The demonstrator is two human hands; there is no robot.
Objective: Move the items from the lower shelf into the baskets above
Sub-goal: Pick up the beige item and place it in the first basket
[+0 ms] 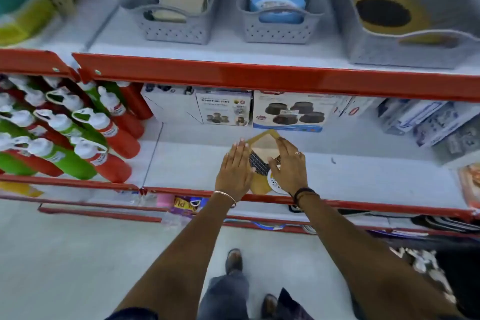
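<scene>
Both hands are down on the lower shelf, closing on a flat tan card pack with a dark mesh disc; the left hand lies flat-fingered against its left edge, the right hand curls over its right side; neither has clearly lifted it. This looks like the pick-up step; next comes a firm two-sided pinch, then a lift past the red shelf lip into a grey basket above, likely the one holding a similar pack.

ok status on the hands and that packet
Left hand and right hand flank brown packet on lower shelf. Grip unclear. Nothing blocking.
</scene>
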